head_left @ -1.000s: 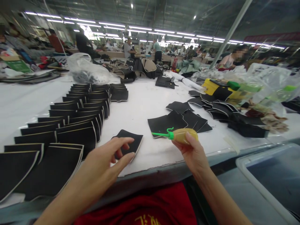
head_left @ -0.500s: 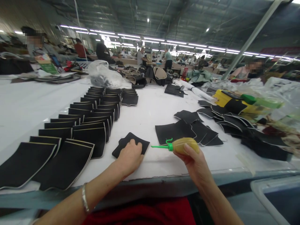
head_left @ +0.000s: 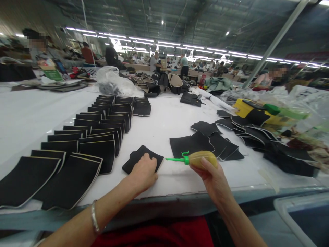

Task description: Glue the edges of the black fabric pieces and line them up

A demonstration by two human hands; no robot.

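My left hand [head_left: 145, 171] is closed at the right part of a black leather-like piece [head_left: 136, 157] lying on the white table in front of me. Its fingers are curled over the piece and hide some of it. In my right hand [head_left: 212, 175] is a squeeze bottle [head_left: 204, 159] of yellowish-brown liquid, probably glue, held on its side. The bottle's thin green nozzle [head_left: 177, 159] points left, its tip just off the right corner of the black piece. Loose black pieces [head_left: 190, 144] lie beyond the bottle.
Rows of overlapping black pieces [head_left: 69, 178] with pale edges run along the left. More black pieces [head_left: 259, 133] are heaped at right by a yellow box [head_left: 240, 106]. A plastic bag [head_left: 113, 82] sits at the back. Other people work farther off.
My left hand has shifted very slightly, with the thumb showing a little more at its right side. The bottle and the black piece stay almost in place.
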